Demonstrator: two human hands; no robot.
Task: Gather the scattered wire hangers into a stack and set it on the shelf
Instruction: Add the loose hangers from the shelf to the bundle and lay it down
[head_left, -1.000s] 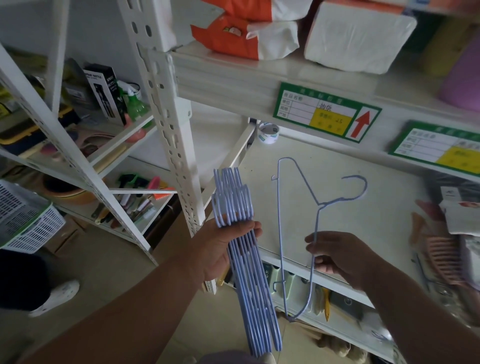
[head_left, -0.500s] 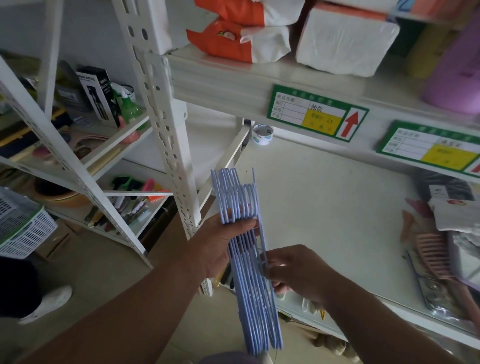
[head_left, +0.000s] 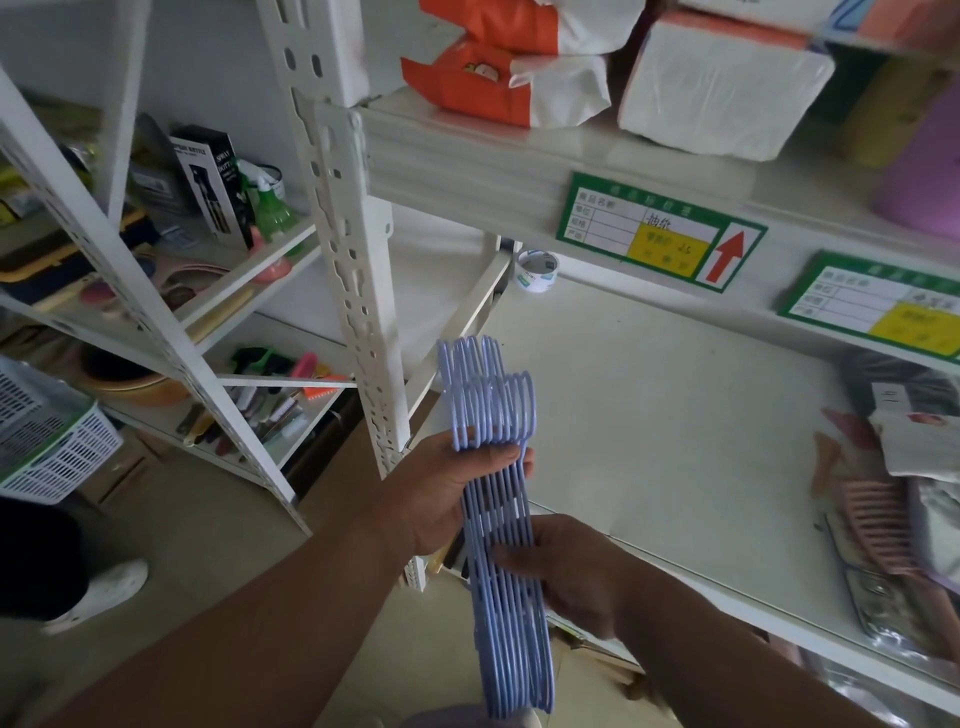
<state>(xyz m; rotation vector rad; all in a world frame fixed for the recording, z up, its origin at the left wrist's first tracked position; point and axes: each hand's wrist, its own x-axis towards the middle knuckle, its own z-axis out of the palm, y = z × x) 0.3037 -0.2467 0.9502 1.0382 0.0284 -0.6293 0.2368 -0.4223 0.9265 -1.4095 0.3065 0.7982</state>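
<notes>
A stack of light blue wire hangers (head_left: 498, 525) stands on edge in front of me, hooks pointing up, just off the front edge of the white shelf (head_left: 691, 447). My left hand (head_left: 441, 493) grips the stack below the hooks, fingers wrapped over the wires. My right hand (head_left: 566, 571) holds the stack lower down from the right side, fingers pressed on the wires. The bottom of the stack hangs near the lower frame edge.
A white perforated upright (head_left: 353, 270) stands left of the hangers. A tape roll (head_left: 537, 267) sits at the shelf's back left. Pink combs and packets (head_left: 878, 525) lie on its right. Tissue packs (head_left: 722, 78) fill the shelf above. A white basket (head_left: 47, 441) is far left.
One second ago my right hand held a single hanger apart from the stack. It brought that hanger into the stack, and now both hands hold the stack together.
</notes>
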